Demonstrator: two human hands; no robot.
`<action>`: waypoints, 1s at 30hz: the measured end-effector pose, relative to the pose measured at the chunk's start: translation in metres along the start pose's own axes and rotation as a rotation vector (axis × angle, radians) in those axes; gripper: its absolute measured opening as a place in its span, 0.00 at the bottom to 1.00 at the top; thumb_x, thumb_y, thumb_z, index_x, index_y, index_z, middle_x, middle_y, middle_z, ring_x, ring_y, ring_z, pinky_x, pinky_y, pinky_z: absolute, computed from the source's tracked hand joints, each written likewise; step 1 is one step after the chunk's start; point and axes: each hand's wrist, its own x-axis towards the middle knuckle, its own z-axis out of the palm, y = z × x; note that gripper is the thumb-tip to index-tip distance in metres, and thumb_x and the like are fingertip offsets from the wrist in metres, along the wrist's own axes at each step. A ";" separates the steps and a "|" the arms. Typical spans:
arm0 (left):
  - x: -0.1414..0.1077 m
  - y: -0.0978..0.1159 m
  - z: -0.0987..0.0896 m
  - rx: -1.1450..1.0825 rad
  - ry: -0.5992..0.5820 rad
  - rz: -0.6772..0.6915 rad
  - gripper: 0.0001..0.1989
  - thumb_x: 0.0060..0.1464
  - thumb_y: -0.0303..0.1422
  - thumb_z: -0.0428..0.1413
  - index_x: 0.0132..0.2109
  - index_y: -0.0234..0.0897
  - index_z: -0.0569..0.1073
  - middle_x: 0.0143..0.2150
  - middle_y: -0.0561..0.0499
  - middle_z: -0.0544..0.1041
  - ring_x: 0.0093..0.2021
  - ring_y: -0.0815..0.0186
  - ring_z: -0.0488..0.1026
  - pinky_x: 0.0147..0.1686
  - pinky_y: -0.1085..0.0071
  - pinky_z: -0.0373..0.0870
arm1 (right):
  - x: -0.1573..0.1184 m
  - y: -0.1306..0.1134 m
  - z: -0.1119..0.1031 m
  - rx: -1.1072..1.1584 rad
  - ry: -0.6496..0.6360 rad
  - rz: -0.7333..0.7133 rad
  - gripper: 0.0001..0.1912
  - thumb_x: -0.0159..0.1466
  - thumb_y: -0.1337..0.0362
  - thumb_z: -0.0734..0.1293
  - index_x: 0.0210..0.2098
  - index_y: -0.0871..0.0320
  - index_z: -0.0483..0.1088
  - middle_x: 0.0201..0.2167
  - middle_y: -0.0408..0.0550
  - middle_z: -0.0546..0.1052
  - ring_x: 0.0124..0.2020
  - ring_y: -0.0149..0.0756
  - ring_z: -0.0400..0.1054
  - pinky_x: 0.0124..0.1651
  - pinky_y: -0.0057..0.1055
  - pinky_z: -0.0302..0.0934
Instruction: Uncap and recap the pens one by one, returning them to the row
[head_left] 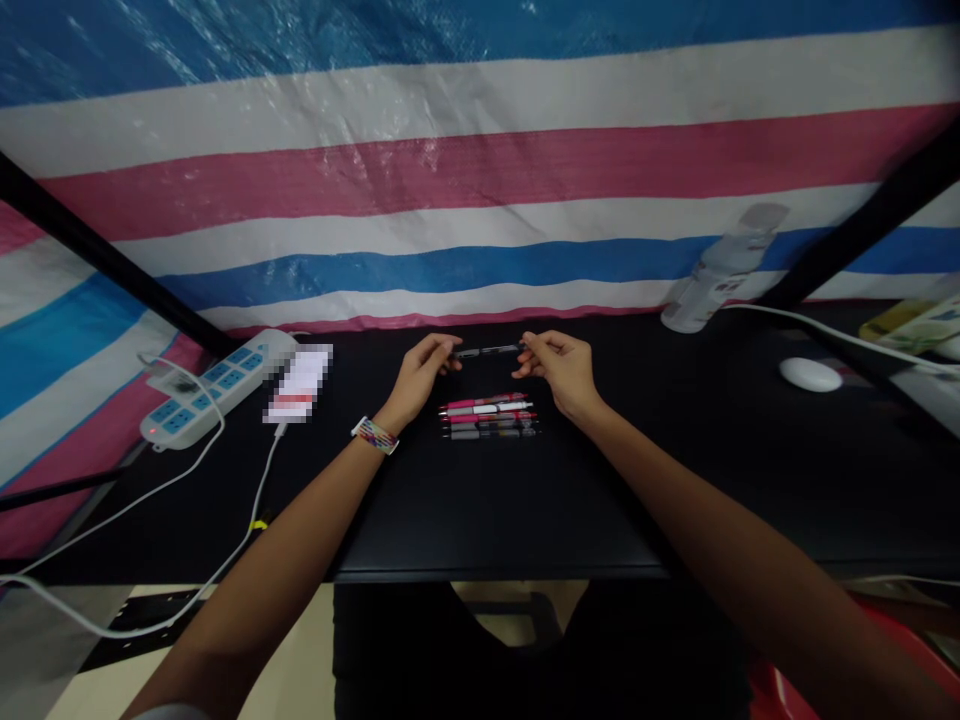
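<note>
Between my two hands a dark, partly clear pen (487,351) lies level, close to the back of the black table. My left hand (424,372) pinches its left end between thumb and fingers. At the other end, my right hand (556,370) has thumb and forefinger closed on the pen, the remaining fingers curled. Just below, several pens lie side by side: a red one (480,402) at the top, a white one (495,408) under it, and dark grey ones (491,433) nearest me. A patterned band (375,435) circles my left wrist.
On the left are a white power strip (217,385), a blurred-out phone (300,384) and white cables (259,490). A clear bottle (712,275) and a white computer mouse (811,375) stand on the right. Striped sheeting (480,170) hangs behind the black table (495,510).
</note>
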 end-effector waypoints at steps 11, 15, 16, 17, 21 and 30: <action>-0.001 -0.006 0.002 0.042 -0.015 0.050 0.12 0.66 0.39 0.64 0.52 0.38 0.83 0.38 0.48 0.84 0.41 0.61 0.81 0.46 0.64 0.74 | -0.001 0.000 0.002 0.031 -0.013 -0.009 0.25 0.56 0.42 0.83 0.31 0.57 0.78 0.23 0.43 0.79 0.21 0.32 0.73 0.32 0.37 0.82; 0.000 -0.005 0.002 0.048 0.009 0.105 0.21 0.56 0.32 0.71 0.56 0.40 0.82 0.52 0.44 0.86 0.53 0.57 0.82 0.52 0.63 0.75 | 0.000 0.002 0.002 0.036 -0.006 -0.016 0.23 0.57 0.44 0.83 0.30 0.56 0.78 0.23 0.43 0.79 0.21 0.31 0.73 0.32 0.36 0.81; 0.000 -0.004 0.002 0.047 0.017 0.090 0.20 0.57 0.34 0.70 0.56 0.40 0.82 0.52 0.44 0.87 0.53 0.57 0.82 0.52 0.62 0.75 | 0.000 0.002 0.002 0.036 -0.005 -0.016 0.23 0.57 0.44 0.83 0.30 0.56 0.78 0.23 0.43 0.79 0.21 0.31 0.74 0.32 0.36 0.81; 0.000 -0.004 0.002 0.048 0.024 0.069 0.18 0.59 0.36 0.69 0.55 0.39 0.83 0.50 0.44 0.87 0.51 0.58 0.83 0.52 0.62 0.75 | -0.001 0.002 0.003 0.036 -0.004 -0.015 0.22 0.58 0.44 0.83 0.30 0.56 0.78 0.23 0.43 0.79 0.21 0.32 0.74 0.32 0.36 0.81; 0.000 -0.004 0.003 0.109 0.012 0.009 0.14 0.64 0.44 0.65 0.40 0.38 0.87 0.35 0.47 0.86 0.38 0.60 0.81 0.43 0.64 0.75 | -0.002 0.001 0.003 0.034 -0.016 -0.010 0.21 0.59 0.46 0.82 0.31 0.56 0.79 0.24 0.43 0.79 0.22 0.33 0.75 0.33 0.37 0.81; -0.002 -0.004 0.001 0.162 0.067 0.147 0.07 0.55 0.36 0.73 0.42 0.42 0.89 0.40 0.46 0.87 0.38 0.61 0.79 0.39 0.64 0.73 | -0.001 0.001 0.001 0.102 -0.042 0.037 0.16 0.61 0.51 0.82 0.30 0.55 0.78 0.24 0.42 0.76 0.21 0.29 0.68 0.34 0.37 0.80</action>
